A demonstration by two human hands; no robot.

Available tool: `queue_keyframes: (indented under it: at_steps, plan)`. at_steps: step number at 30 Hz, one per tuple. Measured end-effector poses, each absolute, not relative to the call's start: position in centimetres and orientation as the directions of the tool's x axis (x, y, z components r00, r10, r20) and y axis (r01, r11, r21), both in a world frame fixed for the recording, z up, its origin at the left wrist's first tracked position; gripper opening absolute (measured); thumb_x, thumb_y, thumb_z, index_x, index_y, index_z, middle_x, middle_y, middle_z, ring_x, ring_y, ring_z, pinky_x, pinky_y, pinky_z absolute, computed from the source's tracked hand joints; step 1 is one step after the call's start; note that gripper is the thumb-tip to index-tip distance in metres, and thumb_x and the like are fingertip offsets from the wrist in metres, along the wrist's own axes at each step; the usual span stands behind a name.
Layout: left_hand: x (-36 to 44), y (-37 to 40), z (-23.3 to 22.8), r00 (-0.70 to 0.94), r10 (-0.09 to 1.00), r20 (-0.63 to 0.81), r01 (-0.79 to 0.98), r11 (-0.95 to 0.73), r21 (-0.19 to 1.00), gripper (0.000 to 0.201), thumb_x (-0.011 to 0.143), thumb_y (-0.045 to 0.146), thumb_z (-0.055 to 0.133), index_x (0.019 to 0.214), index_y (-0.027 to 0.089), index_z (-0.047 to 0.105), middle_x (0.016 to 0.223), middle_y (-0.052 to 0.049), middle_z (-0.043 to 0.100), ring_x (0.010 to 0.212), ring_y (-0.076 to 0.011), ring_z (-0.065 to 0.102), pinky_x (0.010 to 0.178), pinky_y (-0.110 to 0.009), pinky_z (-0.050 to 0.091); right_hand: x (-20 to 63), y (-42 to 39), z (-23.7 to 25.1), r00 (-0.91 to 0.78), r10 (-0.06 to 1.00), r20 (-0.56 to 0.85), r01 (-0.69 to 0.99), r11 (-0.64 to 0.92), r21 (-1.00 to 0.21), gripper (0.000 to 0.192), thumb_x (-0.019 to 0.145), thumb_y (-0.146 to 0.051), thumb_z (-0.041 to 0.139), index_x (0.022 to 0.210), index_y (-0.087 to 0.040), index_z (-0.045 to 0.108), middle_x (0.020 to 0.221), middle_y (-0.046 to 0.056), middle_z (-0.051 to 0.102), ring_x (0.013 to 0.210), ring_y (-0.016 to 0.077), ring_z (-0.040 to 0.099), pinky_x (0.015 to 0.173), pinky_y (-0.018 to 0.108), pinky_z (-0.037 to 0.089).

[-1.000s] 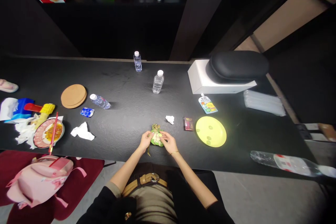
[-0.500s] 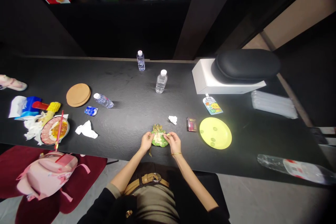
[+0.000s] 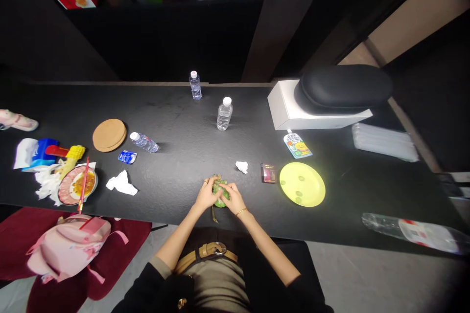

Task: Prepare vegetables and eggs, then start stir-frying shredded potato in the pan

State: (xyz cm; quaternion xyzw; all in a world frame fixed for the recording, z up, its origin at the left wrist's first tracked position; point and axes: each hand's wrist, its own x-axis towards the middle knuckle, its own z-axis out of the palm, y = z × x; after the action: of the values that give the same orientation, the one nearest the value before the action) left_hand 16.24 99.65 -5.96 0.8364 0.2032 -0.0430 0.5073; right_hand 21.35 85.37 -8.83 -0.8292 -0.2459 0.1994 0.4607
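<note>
At the front edge of the table [image 3: 176, 176], a small green thing [image 3: 221, 201] with pale patches and a brownish, ragged far end lies between my hands. I cannot make out what kind it is. A thin brown strip [image 3: 214, 214] hangs from its near side. My left hand [image 3: 206, 194] grips it from the left, a ring on one finger. From the right, my right hand [image 3: 234, 199] presses its bent fingers on it, with a bangle at the wrist. Both hands cover much of it. A crumpled white tissue [image 3: 241, 167] and a small dark red box [image 3: 268, 173] lie close by.
A yellow-green plate [image 3: 308, 185] and a spouted pouch [image 3: 296, 144] lie right. Water bottles [image 3: 224, 116] stand farther back. A black case [image 3: 345, 87] rests on a white box [image 3: 282, 107]. Left are coasters [image 3: 109, 135], a bowl with chopsticks [image 3: 82, 185] and a pink backpack [image 3: 69, 249].
My hands have drawn together over the green thing and now cover more of it. It looks more bunched up, where before it was spread flatter between my fingertips.
</note>
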Motion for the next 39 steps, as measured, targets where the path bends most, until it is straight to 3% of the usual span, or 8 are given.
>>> queue_keyframes:
  at_steps: [4, 9, 15, 22, 30, 39]
  plan:
    - [17.0, 100.1, -5.6, 0.935, 0.161, -0.317, 0.352, -0.553, 0.756, 0.034, 0.071, 0.018, 0.058, 0.104, 0.023, 0.058, 0.099, -0.006, 0.055, 0.094, -0.0205, 0.053, 0.086, -0.033, 0.042, 21.4, 85.2, -9.4, 0.803, 0.580, -0.136, 0.202, -0.480, -0.853, 0.047, 0.070, -0.017, 0.056, 0.117, -0.018, 0.051, 0.088, 0.004, 0.048, 0.081, 0.0197, 0.053, 0.077, 0.038, 0.048]
    - [16.5, 100.8, -5.6, 0.963, 0.046, -0.267, 0.238, -0.617, 0.750, 0.019, 0.068, 0.023, 0.063, 0.087, 0.019, 0.063, 0.082, -0.004, 0.055, 0.077, -0.0193, 0.053, 0.077, -0.031, 0.043, 21.5, 84.3, -9.6, 0.712, 0.683, -0.162, 0.226, -0.442, -0.868, 0.043, 0.070, -0.017, 0.057, 0.112, -0.022, 0.053, 0.094, 0.005, 0.049, 0.087, 0.0194, 0.053, 0.084, 0.038, 0.046]
    - [16.0, 100.9, -6.2, 0.963, 0.074, -0.260, 0.255, -0.569, 0.782, 0.013, 0.062, 0.020, 0.065, 0.073, 0.019, 0.058, 0.070, 0.001, 0.050, 0.069, -0.0155, 0.049, 0.070, -0.026, 0.039, 21.5, 84.9, -9.4, 0.667, 0.730, -0.147, 0.277, -0.426, -0.861, 0.036, 0.065, -0.011, 0.056, 0.100, -0.019, 0.052, 0.089, 0.003, 0.048, 0.082, 0.0184, 0.050, 0.080, 0.036, 0.044]
    - [16.4, 101.0, -7.3, 0.956, 0.028, -0.293, 0.272, -0.463, 0.843, 0.015, 0.055, 0.010, 0.063, 0.061, 0.017, 0.051, 0.064, 0.005, 0.044, 0.062, -0.0110, 0.042, 0.060, -0.021, 0.032, 22.1, 85.1, -9.3, 0.616, 0.775, -0.137, 0.264, -0.368, -0.891, 0.033, 0.061, -0.008, 0.054, 0.091, -0.020, 0.047, 0.078, -0.001, 0.044, 0.076, 0.0167, 0.046, 0.072, 0.031, 0.042]
    - [16.0, 101.5, -8.9, 0.950, -0.016, -0.312, 0.291, -0.319, 0.902, 0.010, 0.057, 0.009, 0.060, 0.060, 0.015, 0.053, 0.067, 0.004, 0.050, 0.067, -0.0109, 0.045, 0.064, -0.021, 0.034, 22.4, 84.3, -9.6, 0.570, 0.802, -0.179, 0.196, -0.345, -0.918, 0.029, 0.065, -0.012, 0.056, 0.092, -0.020, 0.047, 0.078, -0.002, 0.043, 0.070, 0.0136, 0.042, 0.067, 0.028, 0.040]
    - [16.2, 101.9, -9.5, 0.938, 0.012, -0.348, 0.333, -0.317, 0.888, 0.009, 0.058, 0.007, 0.056, 0.063, 0.014, 0.055, 0.065, 0.004, 0.055, 0.064, -0.0103, 0.049, 0.064, -0.021, 0.038, 22.4, 84.1, -9.8, 0.575, 0.804, -0.151, 0.214, -0.326, -0.921, 0.033, 0.067, -0.014, 0.056, 0.098, -0.020, 0.048, 0.079, -0.001, 0.045, 0.073, 0.0151, 0.046, 0.069, 0.029, 0.042]
